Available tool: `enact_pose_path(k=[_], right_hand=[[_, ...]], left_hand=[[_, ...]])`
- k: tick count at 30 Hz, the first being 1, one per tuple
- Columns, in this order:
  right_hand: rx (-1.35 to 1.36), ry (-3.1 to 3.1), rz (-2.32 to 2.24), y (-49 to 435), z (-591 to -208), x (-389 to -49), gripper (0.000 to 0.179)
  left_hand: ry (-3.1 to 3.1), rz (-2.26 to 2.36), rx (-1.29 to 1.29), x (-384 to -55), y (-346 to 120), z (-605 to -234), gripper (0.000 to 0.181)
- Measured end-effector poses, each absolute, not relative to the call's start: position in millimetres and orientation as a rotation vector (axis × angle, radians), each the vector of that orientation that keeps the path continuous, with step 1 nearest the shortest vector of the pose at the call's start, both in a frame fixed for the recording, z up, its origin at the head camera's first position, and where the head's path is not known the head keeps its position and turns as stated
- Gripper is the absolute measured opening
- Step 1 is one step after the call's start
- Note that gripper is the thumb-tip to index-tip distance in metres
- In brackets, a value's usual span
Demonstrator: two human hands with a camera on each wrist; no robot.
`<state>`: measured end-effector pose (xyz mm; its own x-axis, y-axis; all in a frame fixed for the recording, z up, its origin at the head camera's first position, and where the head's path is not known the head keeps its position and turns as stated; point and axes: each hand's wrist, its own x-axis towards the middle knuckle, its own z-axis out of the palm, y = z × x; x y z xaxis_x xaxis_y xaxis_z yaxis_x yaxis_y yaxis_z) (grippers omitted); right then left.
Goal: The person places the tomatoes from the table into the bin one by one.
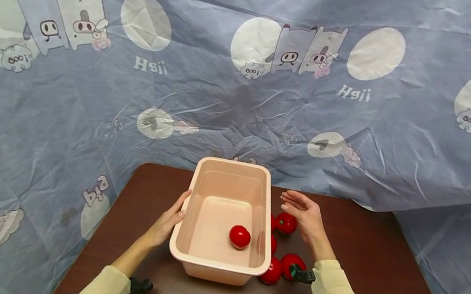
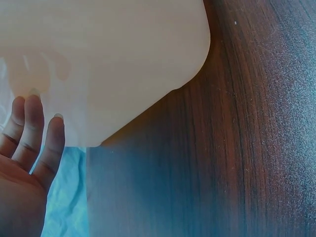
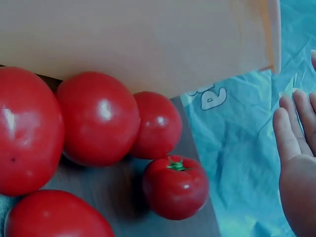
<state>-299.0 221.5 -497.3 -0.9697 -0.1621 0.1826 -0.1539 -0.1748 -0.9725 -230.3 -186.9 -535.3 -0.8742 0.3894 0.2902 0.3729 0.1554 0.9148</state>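
A pale peach plastic bin stands in the middle of the table, with one red tomato on its floor. My left hand is at the bin's left side, thumb near the rim; in the left wrist view its fairly straight fingers lie against the outer wall. Right of the bin, several red tomatoes sit close along its wall, one with a green stem top. My right hand hovers above the far tomatoes, beside the bin's right rim, fingers extended and holding nothing.
The dark brown wooden table reaches out on both sides of the bin. Behind its far edge hangs a blue-grey printed cloth. Black straps with wrist cameras are on both forearms, the right one overlapping a near tomato.
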Motion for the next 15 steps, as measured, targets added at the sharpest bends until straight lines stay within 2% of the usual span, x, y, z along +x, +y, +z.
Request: enact_pose_path(k=[4, 15], right_hand=[[-0.290, 2.063, -2.352, 228, -509, -303, 0.051], [0.021, 2.384, -2.065, 236, -549, -312, 0.058]], left_hand=[[2.385, 1.887, 0.792, -239, -187, -553, 0.058], [2.390, 1.885, 0.781, -237, -188, -550, 0.058]])
